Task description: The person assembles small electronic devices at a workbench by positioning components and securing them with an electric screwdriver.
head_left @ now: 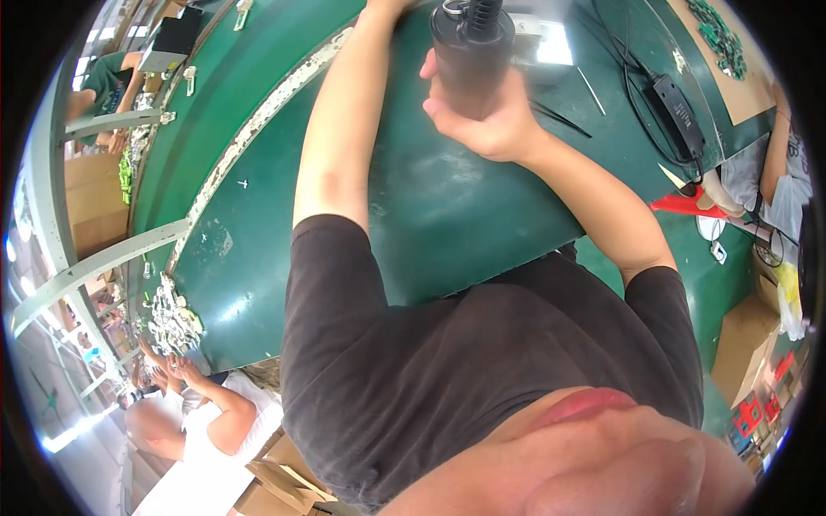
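My right hand (492,116) is wrapped round a black electric screwdriver (471,60), which has a metal hanging ring and a coiled cord at its top end. The screwdriver's tip is hidden from this view. My left arm stretches to the top edge, where only the base of my left hand (389,4) shows; its fingers are cut off by the frame. Just right of the screwdriver is a pale boxy thing (542,41) with a bright, glaring face. Black tweezers (564,119) and a thin pale rod (592,92) lie to the right of my right hand.
The green worktable (422,215) carries a black power adapter (675,116) with cables, and a small screw-like piece (243,183). Green circuit boards (718,39) lie on cardboard at far right. A chipped metal rail (249,129) runs along the left. Co-workers sit at both sides.
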`<action>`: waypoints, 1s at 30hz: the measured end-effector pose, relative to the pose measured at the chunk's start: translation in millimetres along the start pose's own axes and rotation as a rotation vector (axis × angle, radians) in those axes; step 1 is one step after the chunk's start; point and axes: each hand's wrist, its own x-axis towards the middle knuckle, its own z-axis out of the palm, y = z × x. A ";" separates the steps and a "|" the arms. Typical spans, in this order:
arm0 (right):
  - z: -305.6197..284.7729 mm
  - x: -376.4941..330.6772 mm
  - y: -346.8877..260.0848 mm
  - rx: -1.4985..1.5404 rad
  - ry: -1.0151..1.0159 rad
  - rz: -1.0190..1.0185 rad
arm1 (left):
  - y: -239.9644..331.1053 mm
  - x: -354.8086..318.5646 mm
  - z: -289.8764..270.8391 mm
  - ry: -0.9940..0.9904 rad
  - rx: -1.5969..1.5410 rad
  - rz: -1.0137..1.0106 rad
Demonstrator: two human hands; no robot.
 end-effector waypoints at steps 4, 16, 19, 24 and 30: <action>-1.8 0.2 0.2 -0.044 -0.012 -0.028 | -5.4 11.8 15.4 -0.036 0.057 -0.027; -14.0 11.6 -38.9 0.073 0.161 -0.160 | 41.2 -57.0 -69.2 0.022 -0.041 0.027; -32.7 17.3 -69.2 0.069 0.273 -0.279 | 69.9 -110.6 -104.0 -0.003 0.028 0.097; -46.5 35.1 -85.9 -0.213 0.254 -0.549 | 120.9 -177.6 -127.1 -0.169 0.018 0.233; -31.3 43.7 -77.6 -0.382 0.255 -0.370 | 152.4 -206.3 -119.3 -0.228 -0.164 0.189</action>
